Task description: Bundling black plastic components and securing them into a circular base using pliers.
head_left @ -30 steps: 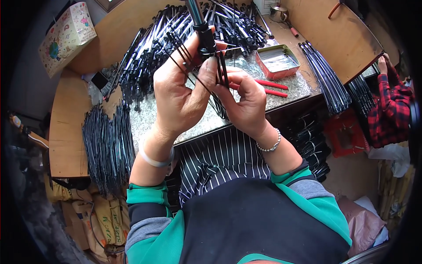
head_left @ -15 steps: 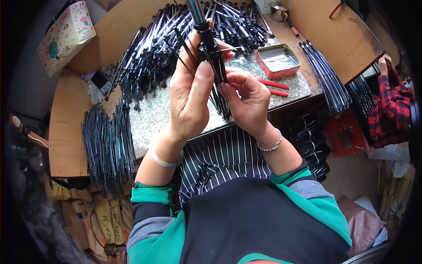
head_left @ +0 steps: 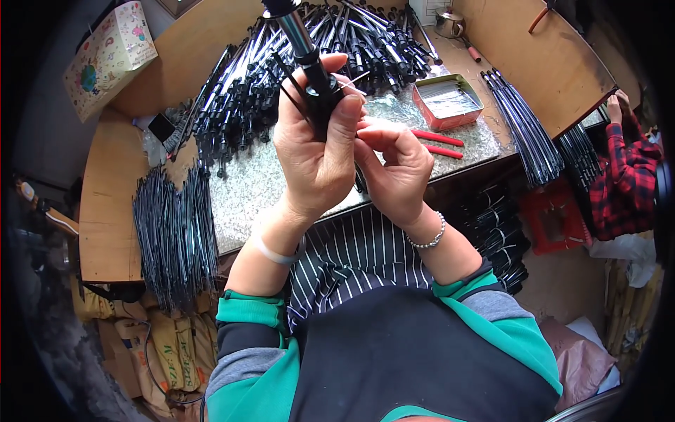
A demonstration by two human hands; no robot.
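My left hand (head_left: 316,158) is wrapped round an umbrella frame (head_left: 301,39), a silver metal shaft with black fittings and thin black ribs. The shaft tilts up and to the left, and some ribs stick out past my fingers. A thin pale wire (head_left: 351,86) pokes out by the hub, above my left thumb. Close beside it, my right hand (head_left: 399,169) is pinched, thumb against fingers, touching the left hand; what lies in the pinch is hidden. Just behind the right hand, a pair of red-handled pliers (head_left: 439,143) lies on the speckled tabletop (head_left: 246,186).
A big pile of umbrella frames (head_left: 239,91) covers the back of the table. Thin black ribs (head_left: 176,232) hang over the left edge. Wire pieces fill a red tin (head_left: 450,121); more black rods (head_left: 524,130) lie right of it. A person in a checked sleeve (head_left: 619,158) works far right.
The umbrella frame has tipped, its top swinging left and toward me. My left thumb has shifted right across the hub, and my right hand stays pinched close beside it.
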